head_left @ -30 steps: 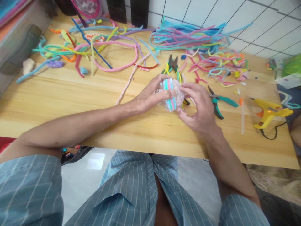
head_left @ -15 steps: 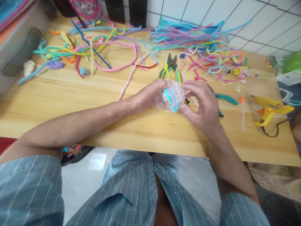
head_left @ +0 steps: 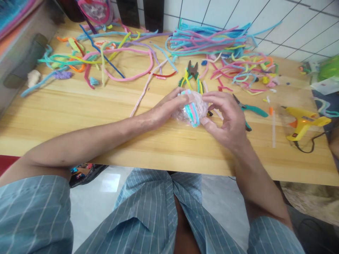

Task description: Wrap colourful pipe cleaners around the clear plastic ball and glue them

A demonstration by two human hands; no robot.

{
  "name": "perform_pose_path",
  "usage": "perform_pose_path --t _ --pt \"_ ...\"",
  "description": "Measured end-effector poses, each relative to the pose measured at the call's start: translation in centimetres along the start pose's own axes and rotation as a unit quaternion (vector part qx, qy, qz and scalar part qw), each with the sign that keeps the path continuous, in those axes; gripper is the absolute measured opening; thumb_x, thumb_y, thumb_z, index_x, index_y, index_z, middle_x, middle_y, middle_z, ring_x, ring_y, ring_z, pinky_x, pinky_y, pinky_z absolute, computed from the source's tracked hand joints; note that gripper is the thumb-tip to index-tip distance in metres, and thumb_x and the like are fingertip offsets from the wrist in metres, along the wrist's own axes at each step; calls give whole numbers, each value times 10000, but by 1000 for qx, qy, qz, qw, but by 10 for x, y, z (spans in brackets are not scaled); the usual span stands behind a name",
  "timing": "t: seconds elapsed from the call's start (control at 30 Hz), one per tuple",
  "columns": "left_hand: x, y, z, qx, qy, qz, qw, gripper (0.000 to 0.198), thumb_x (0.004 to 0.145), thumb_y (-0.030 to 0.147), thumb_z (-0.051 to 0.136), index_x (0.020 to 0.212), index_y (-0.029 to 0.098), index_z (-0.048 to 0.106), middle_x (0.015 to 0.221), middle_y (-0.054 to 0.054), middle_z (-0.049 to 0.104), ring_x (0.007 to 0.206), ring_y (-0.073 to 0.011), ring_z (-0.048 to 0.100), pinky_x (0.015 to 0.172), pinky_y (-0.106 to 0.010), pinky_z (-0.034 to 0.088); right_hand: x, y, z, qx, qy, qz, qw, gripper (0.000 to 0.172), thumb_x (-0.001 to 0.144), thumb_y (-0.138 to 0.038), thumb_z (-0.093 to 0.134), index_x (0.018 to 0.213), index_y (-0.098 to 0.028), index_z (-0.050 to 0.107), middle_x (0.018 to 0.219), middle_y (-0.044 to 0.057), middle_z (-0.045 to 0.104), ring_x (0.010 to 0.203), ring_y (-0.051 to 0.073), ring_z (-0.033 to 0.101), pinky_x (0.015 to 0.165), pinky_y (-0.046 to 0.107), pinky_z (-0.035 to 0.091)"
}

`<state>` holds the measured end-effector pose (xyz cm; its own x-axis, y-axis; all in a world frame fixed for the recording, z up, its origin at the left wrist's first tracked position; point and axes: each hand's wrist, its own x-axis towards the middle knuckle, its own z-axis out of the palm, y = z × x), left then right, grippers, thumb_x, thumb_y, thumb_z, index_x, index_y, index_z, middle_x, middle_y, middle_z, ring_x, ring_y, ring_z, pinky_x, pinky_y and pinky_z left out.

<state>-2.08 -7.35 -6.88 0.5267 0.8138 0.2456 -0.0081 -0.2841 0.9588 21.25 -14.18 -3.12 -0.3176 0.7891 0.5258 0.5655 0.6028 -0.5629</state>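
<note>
A rounded, pale pink craft piece (head_left: 199, 98), seemingly wound from fuzzy pipe cleaners, sits between my hands over the middle of the table. Clear plastic (head_left: 181, 114) shows on its left side. Across its front runs a striped band (head_left: 194, 114) of blue, green and pink pipe cleaners. My left hand (head_left: 169, 106) wraps the piece from the left, with the thumb on the band. From the right, my right hand (head_left: 229, 118) grips its edge between thumb and fingers. Just beyond are pliers with green and yellow handles (head_left: 193, 70), partly hidden by the piece.
Loose pipe cleaners (head_left: 129, 77) lie scattered at the back left. A blue and pink bundle (head_left: 209, 40) rests against the tiled wall. To the right are teal-handled pliers (head_left: 255, 110), a clear glue stick (head_left: 274, 130) and a yellow glue gun (head_left: 302, 121) with a cord.
My left thumb has shifted right and down onto the striped band, and more of the band's upper end now shows above it. My right hand keeps nearly the same hold.
</note>
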Motion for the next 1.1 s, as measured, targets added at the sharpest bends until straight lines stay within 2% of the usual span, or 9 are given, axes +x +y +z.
perform_pose_path --t 0.13,0.2,0.33,0.43,0.6,0.8,0.97,1.1 --pt "-9 -2 -4 30 31 4 999 661 976 761 695 1408 268 614 1407 -98 738 1321 -323 693 1142 -527 604 -4 3 5 -25 7 -7 1000 505 927 -404 860 1409 -396 708 1461 100 749 1391 400 713 1133 696 647" --pt "-12 -3 -5 88 44 45 994 728 966 804 697 1467 287 592 1477 -114 695 1405 -339 640 1214 -545 554 -5 3 7 -29 14 -19 999 511 915 -403 867 1400 -389 708 1436 100 749 1375 404 716 1165 722 619" --pt "-17 -7 -3 197 48 136 970 748 981 789 697 1534 302 568 1514 -140 656 1455 -360 591 1299 -612 477 -5 2 7 -23 32 -45 998 550 920 -393 860 1440 -402 681 1425 111 745 1350 399 719 1118 695 644" --pt "-20 -13 1 246 51 176 952 799 956 771 733 1580 309 542 1517 -157 622 1467 -379 572 1293 -647 478 -4 2 5 -47 36 -62 996 586 926 -411 850 1480 -413 658 1481 104 741 1384 394 708 1164 700 622" --pt "-24 -23 7 256 46 217 941 856 937 721 776 1640 327 486 1517 -168 576 1469 -379 576 1251 -645 522 -6 3 5 -49 3 -43 998 492 973 -467 776 1448 -382 687 1513 93 753 1434 402 699 1261 740 539" --pt "-26 -20 8 272 33 217 937 857 924 640 810 1646 311 486 1530 -173 575 1464 -384 583 1243 -644 536 -6 2 4 -17 -11 -28 999 411 999 -441 768 1399 -365 711 1459 97 777 1392 387 731 1251 724 546" --pt "-28 -16 10 291 27 202 935 846 910 550 840 1639 302 490 1563 -166 562 1482 -388 560 1254 -643 533 -6 5 5 -29 3 -55 998 398 1009 -421 774 1396 -348 714 1413 98 792 1344 363 748 1218 696 578" --pt "-27 -16 11 291 26 224 930 838 933 560 809 1644 288 458 1549 -179 559 1465 -390 556 1236 -634 534 -7 8 6 -18 0 -58 998 401 1013 -398 779 1403 -344 703 1444 112 772 1363 362 738 1208 675 590"
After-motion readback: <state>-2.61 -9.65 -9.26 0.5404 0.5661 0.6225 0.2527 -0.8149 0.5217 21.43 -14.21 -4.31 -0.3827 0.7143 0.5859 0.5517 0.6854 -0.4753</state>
